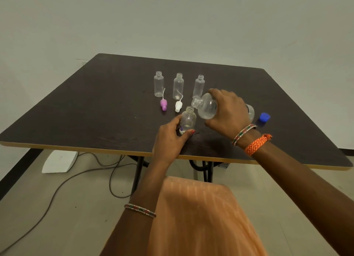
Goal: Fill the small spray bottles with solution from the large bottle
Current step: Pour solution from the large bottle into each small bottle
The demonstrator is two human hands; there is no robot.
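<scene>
My right hand [228,113] grips the large clear bottle [207,107], tipped on its side with its open mouth pointing left, just above the neck of a small clear bottle [188,119]. My left hand [170,138] holds that small bottle upright near the table's front edge; a purple mark shows on its lower side. Three more small clear bottles stand open in a row behind: left [158,84], middle [178,86], right [198,86]. A pink spray cap [163,104] and a white spray cap [178,106] lie flat in front of them.
The blue cap [265,117] of the large bottle lies to the right of my right hand. The dark table [95,106] has a tan front edge. Below it are cables, a white block [59,161] on the floor and my orange-clad lap.
</scene>
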